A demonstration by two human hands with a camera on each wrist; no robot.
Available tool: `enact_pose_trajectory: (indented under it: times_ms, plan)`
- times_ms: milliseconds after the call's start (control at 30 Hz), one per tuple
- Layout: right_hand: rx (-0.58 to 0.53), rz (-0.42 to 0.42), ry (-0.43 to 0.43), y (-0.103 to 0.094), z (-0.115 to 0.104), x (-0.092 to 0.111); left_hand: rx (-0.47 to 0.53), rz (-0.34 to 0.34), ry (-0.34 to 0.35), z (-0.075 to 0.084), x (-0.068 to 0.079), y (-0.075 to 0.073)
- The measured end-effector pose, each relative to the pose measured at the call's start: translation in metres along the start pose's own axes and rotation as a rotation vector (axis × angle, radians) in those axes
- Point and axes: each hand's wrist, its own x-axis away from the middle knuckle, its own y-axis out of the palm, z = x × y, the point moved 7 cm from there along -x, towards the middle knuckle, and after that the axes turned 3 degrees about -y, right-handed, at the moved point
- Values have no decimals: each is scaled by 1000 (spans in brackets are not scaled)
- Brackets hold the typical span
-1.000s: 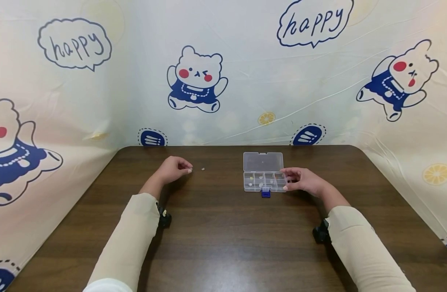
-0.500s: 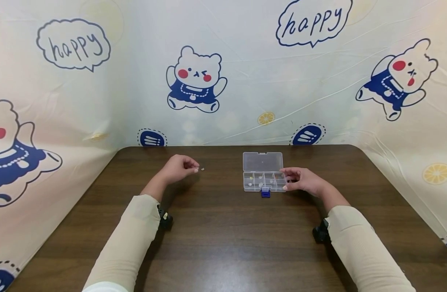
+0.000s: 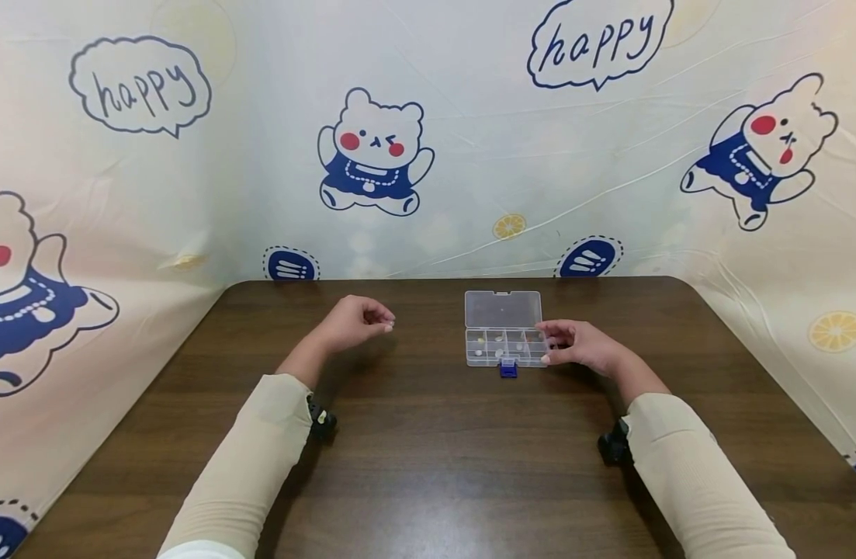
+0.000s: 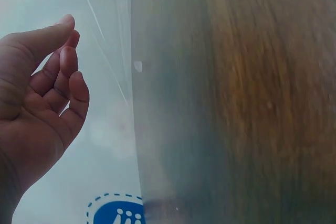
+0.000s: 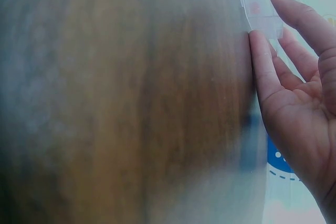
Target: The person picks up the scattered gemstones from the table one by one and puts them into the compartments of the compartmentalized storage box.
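Near the back of the table, a clear plastic compartment box (image 3: 507, 347) lies with its lid tipped back, and small pieces sit in its compartments. My right hand (image 3: 584, 344) grips the box's right end, thumb at the front corner and fingers toward the back. The right wrist view shows a corner of the box (image 5: 257, 9) by the fingertips. My left hand (image 3: 355, 322) is left of the box, low over the table, fingers loosely curled and thumb close to the index finger. A tiny white piece (image 4: 138, 66) lies on the table beside that hand; the head view hides it at the fingertips.
The brown wooden table (image 3: 428, 450) ends at a printed backdrop (image 3: 455, 155) behind and on both sides. A blue latch (image 3: 508, 369) sticks out from the box's front. Black wrist cameras, such as the left one (image 3: 322, 423), sit under the sleeves.
My left hand has moved right until its fingertips cover the spot where the tiny white piece showed. My right hand and the box have stayed in place.
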Motion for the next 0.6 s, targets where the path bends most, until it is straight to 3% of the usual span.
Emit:
enact_pose_trajectory:
  times_ms: [600]
  plan:
    - [-13, -11, 3, 1, 0, 0, -17, -39, 112, 33, -4, 19]
